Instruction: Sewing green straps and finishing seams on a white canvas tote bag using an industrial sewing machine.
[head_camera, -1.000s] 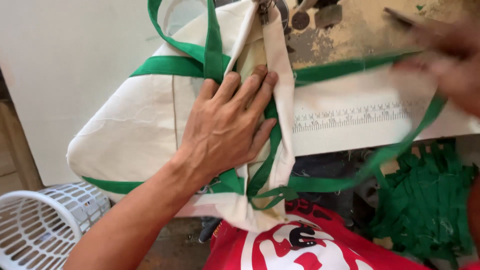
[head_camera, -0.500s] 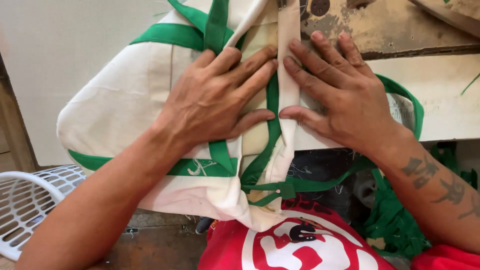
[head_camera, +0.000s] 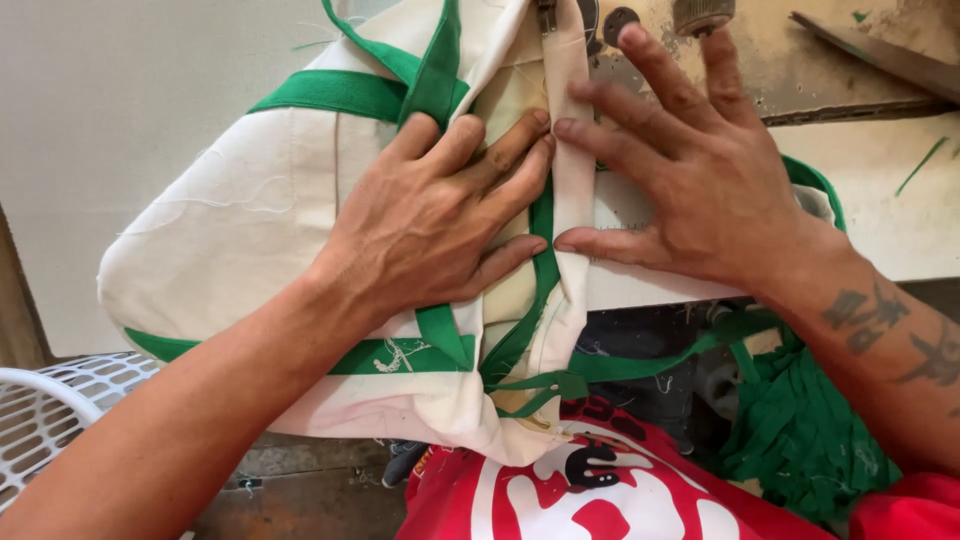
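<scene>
Two bare hands are pressed flat on a cream cloth bag (head_camera: 240, 240) with green strap trim. Left hand (head_camera: 430, 215) is laid palm down, fingers (head_camera: 500, 150) stretched out and held close together, nothing gripped; fingertips are set against a folded cream band (head_camera: 570, 150) running near to far. Right hand (head_camera: 700, 180) is spread wide, palm down, fingers splayed, thumb touching the same band from the right; nothing is clasped. A tattooed right forearm is seen at the right edge. The bag is draped over the near edge of a worn pale surface (head_camera: 880, 200), its lower part hanging down. Green straps (head_camera: 540, 290) are crossed under the hands. A white plastic basket (head_camera: 50, 410) is seen low left, a heap of green strapping (head_camera: 800, 430) low right.
</scene>
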